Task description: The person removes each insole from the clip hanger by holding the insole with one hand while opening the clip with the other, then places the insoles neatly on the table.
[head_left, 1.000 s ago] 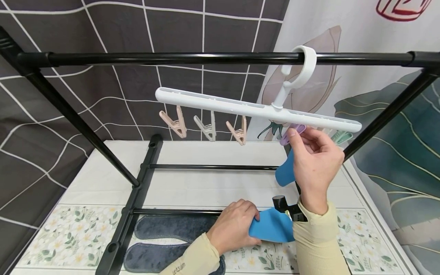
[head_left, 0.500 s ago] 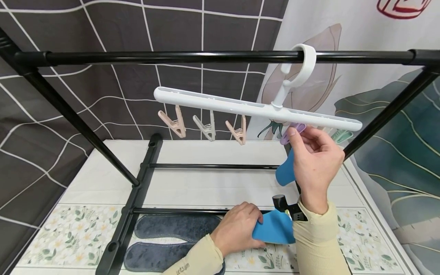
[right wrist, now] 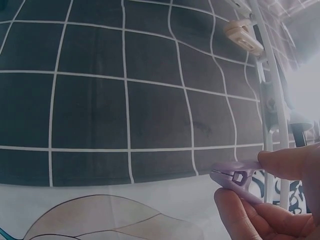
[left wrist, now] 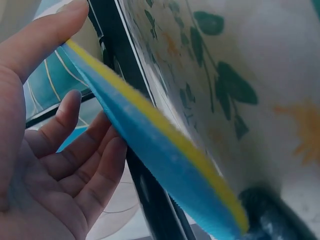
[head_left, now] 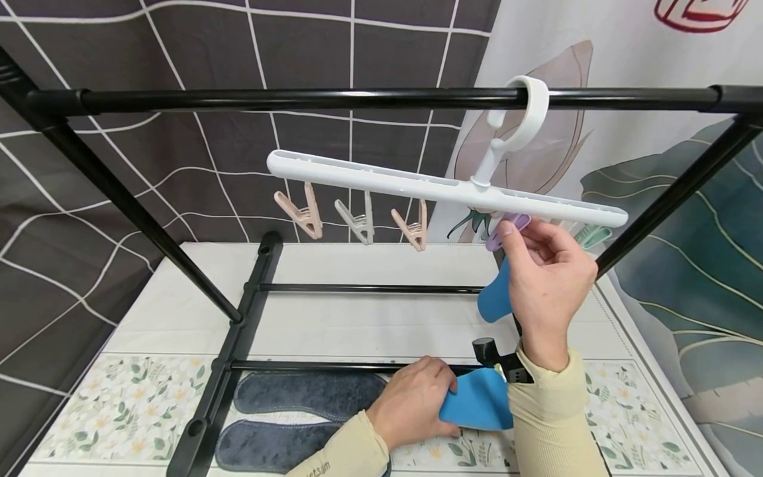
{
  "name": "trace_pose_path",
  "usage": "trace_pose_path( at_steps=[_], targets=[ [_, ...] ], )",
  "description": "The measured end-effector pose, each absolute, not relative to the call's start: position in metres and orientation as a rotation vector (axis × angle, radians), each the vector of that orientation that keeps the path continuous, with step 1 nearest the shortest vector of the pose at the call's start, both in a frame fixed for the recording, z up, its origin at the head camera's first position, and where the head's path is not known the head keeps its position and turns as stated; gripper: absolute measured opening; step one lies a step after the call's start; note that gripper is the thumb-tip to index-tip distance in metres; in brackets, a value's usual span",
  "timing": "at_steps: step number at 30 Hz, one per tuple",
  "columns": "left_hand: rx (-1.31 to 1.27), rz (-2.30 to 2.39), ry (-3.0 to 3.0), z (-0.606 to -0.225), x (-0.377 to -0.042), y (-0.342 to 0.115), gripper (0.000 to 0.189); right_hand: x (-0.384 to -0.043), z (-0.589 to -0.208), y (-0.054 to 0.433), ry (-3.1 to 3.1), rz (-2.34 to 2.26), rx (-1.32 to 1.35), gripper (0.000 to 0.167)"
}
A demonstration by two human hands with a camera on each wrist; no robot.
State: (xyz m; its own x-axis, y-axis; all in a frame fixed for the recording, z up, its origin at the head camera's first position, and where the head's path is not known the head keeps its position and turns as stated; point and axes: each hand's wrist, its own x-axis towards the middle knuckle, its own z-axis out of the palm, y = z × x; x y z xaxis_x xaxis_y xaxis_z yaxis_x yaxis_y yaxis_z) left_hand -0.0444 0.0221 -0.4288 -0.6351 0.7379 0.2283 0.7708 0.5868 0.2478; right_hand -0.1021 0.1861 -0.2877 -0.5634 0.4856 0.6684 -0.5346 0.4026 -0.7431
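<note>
My left hand (head_left: 415, 401) pinches one end of a blue insole (head_left: 478, 399), low over the floral cloth. Its yellow layer shows along the edge of the insole (left wrist: 155, 135) in the left wrist view, with the thumb on one side and fingertips on the other. Up at the white hanger (head_left: 381, 184), my right hand (head_left: 550, 281) pinches a purple clothespin (head_left: 507, 232) between thumb and fingers. No insole sits in that clothespin (right wrist: 236, 181) in the right wrist view. Another blue piece (head_left: 495, 295) hangs behind the right hand, its upper part hidden.
The hanger hooks over the black rack's top bar (head_left: 298, 101). Pink clothespins (head_left: 302, 213) and a pale grey clothespin (head_left: 357, 220) hang along its left half; a green clothespin (head_left: 592, 236) is at the right. Dark grey insoles (head_left: 304, 394) lie by the lower bar (head_left: 310, 366).
My left hand has shifted slightly right and down with the blue insole. The right hand stays on the purple clothespin.
</note>
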Motion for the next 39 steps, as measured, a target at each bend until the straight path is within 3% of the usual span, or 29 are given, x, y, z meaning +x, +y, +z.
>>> trace_pose_path(
  at_steps=[31, 39],
  targets=[
    [-1.335, -0.252, -2.721, -0.425, -0.037, 0.031, 0.054, -0.1, -0.284, 0.184, -1.721, 1.381, -0.042, 0.025],
    [-1.312, -0.167, -2.691, -0.427, -0.033, 0.035, 0.063, -0.101, -0.285, 0.185, -1.72, 1.376, -0.048, 0.025]
  ],
)
